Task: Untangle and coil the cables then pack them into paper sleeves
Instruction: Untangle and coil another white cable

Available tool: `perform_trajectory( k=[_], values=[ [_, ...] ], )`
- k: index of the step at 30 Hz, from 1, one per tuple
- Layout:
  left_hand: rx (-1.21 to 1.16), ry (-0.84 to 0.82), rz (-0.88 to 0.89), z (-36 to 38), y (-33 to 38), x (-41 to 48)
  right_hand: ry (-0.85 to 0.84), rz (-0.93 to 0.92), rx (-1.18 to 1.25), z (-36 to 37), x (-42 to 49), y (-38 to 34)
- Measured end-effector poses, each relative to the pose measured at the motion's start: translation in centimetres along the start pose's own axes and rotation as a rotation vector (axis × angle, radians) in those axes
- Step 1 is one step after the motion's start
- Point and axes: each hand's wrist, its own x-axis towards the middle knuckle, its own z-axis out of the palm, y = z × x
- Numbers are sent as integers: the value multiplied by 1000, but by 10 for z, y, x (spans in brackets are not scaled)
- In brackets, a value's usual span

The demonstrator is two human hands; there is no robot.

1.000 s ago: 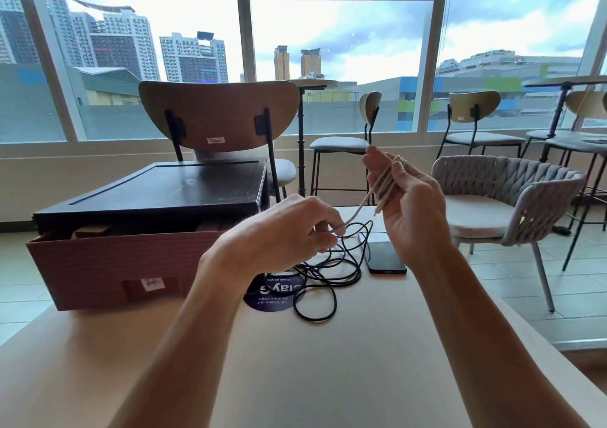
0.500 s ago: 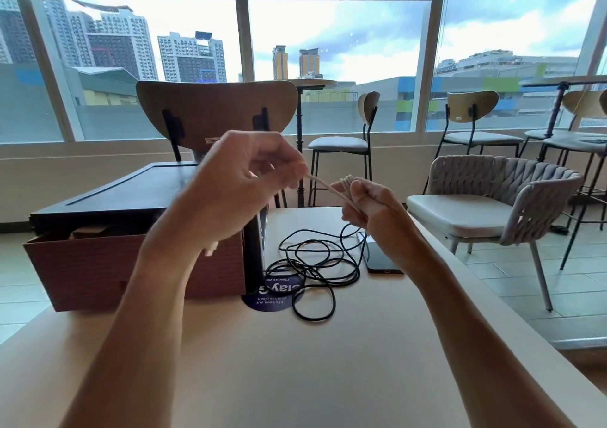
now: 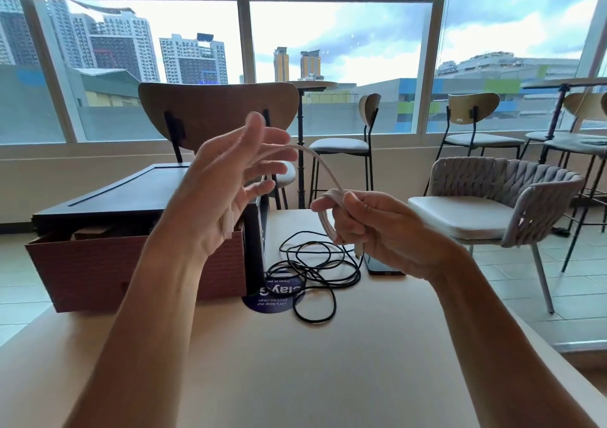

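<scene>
A pale pink cable (image 3: 323, 168) is wound in loops that my right hand (image 3: 371, 227) grips above the table, with its plug end hanging below the fist. One strand arcs up and left to my left hand (image 3: 230, 181), which is raised with spread, straight fingers; the strand runs over its fingertips. A tangled black cable (image 3: 315, 263) lies loose on the beige table (image 3: 295, 362) below my hands.
A reddish cardboard box (image 3: 131, 270) with a dark lid stands at the left. A phone (image 3: 382, 266) lies by the black cable, and a round blue sticker (image 3: 276, 299) is under it. Chairs stand behind and to the right of the table.
My left hand has opened from a pinch to spread fingers and swung toward the right hand, laying the pink strand in an arc. My right hand has stayed gripping the loops.
</scene>
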Motion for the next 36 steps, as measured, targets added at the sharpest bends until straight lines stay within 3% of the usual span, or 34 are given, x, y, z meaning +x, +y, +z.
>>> perform_trajectory(
  k=[3,6,11,20,25,30,36],
  values=[
    [-235,-45,-176,-5,-11,3,-3,-61,107,0,0,-3],
    [-50,-74,-252,-3,-27,6,-9,-83,152,1,1,-4],
    [85,-294,-138,10,-40,3,16,-12,97,5,-1,-6],
    [110,-227,-29,20,-42,7,9,-8,159,2,1,-1],
    [165,-183,-75,21,-43,8,231,30,14,-2,8,4],
    [87,-121,-166,23,-46,8,514,-56,-90,0,12,6],
    [-27,-104,-272,22,-42,9,570,-128,-103,3,10,2]
  ],
)
